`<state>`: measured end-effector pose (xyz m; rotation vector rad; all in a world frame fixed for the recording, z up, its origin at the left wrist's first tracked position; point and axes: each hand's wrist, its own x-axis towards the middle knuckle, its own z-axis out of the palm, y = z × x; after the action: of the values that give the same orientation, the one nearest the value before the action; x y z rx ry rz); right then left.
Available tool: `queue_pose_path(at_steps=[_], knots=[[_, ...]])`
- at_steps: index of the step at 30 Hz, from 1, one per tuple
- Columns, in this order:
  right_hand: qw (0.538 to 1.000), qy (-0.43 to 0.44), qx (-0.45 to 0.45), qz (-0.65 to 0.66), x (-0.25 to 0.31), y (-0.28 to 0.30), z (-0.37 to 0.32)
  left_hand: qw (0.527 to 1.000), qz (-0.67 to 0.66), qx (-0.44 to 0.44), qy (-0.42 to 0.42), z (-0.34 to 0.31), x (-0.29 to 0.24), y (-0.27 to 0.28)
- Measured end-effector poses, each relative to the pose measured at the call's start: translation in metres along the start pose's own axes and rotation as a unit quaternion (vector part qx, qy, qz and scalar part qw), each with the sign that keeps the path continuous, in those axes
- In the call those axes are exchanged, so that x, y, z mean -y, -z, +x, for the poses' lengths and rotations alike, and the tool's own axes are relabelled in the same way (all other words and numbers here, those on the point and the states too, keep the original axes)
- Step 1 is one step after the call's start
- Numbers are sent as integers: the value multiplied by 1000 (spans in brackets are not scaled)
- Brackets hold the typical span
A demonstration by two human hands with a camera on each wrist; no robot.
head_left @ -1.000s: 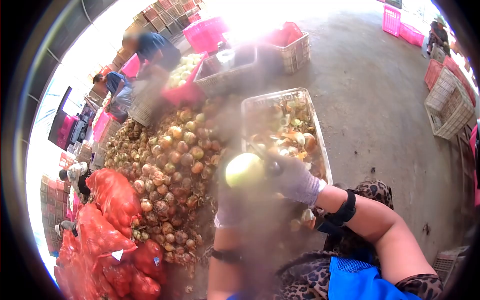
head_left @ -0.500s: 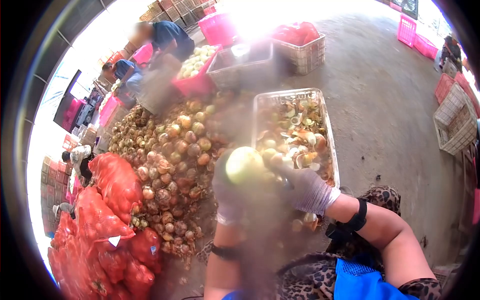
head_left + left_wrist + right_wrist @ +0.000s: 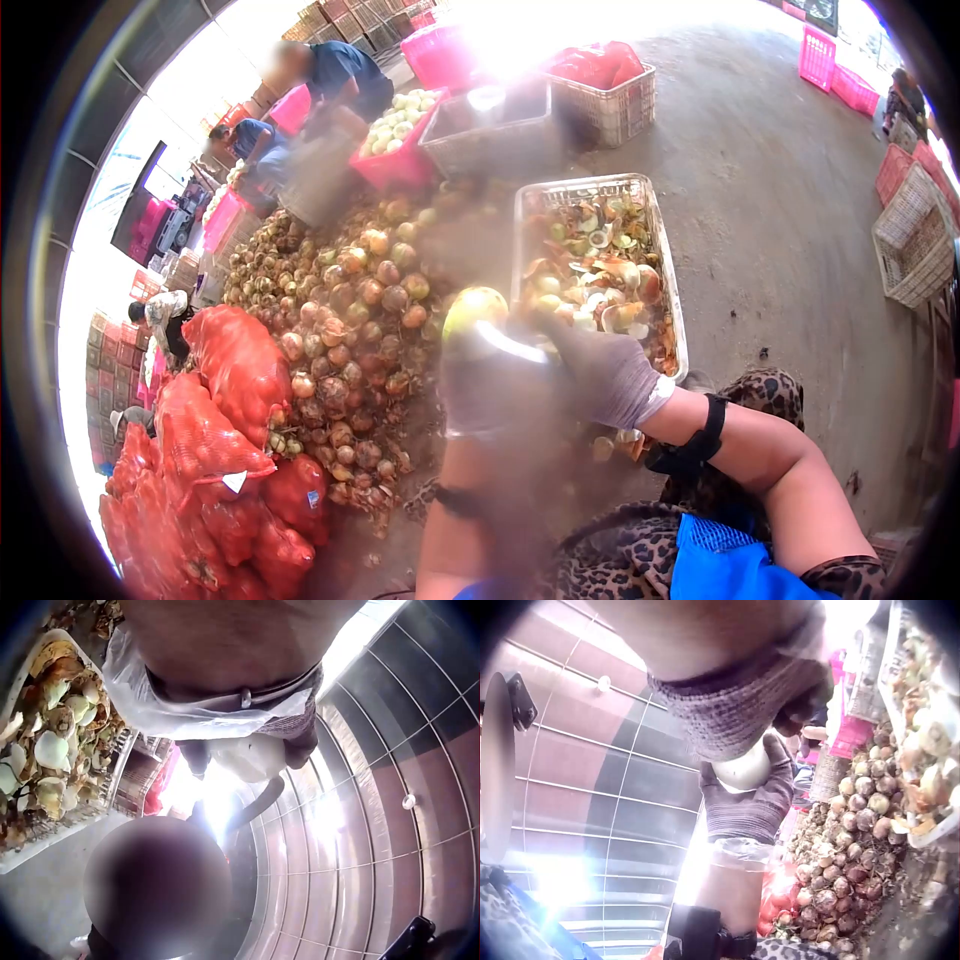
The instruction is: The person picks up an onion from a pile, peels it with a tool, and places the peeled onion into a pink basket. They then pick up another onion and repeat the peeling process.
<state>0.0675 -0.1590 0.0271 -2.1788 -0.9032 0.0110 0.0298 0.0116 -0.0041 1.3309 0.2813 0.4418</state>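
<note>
In the head view a pale, yellow-green peeled onion (image 3: 474, 308) sits in the gloved left hand (image 3: 478, 392), held up in front of the body. The right wrist view shows the left fingers curled round the white onion (image 3: 744, 771) from below. Close against its right side is the gloved right hand (image 3: 612, 375), fingers curled. A bright, narrow knife blade (image 3: 512, 344) runs from the right hand across the onion's lower side; its handle is hidden in the grip. Haze blurs the space between the hands.
A white crate (image 3: 664, 250) of onion skins stands just beyond the right hand. Unpeeled onions (image 3: 345, 330) are heaped on the floor to the left, beside red mesh sacks (image 3: 235, 370). Farther off, a pink crate (image 3: 385, 178) holds peeled onions near two seated people.
The onion has turned and tilted in the left hand, and the blade now glints along it. The right hand has stayed close beside it. The head view has shifted slightly left.
</note>
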Motion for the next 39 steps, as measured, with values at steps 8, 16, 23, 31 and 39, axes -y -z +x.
queue_pose_path(at_steps=[8, 16, 23, 31, 39], knots=[[968, -58, -36, 240, -35, -13, 16, 978, -186, 26, 87, -35, -44, -46], [922, -134, 15, 364, -61, 2, 13, 972, -158, 155, 72, -12, -16, -26], [808, -317, 39, 496, -41, 22, 9, 963, 156, 213, -50, -1, -2, -42], [902, -275, -87, 322, -45, 10, -3, 911, 332, 98, -223, -15, 30, -76], [953, -166, -106, 231, -69, 2, -15, 878, 330, 175, -299, -3, 40, -69]])
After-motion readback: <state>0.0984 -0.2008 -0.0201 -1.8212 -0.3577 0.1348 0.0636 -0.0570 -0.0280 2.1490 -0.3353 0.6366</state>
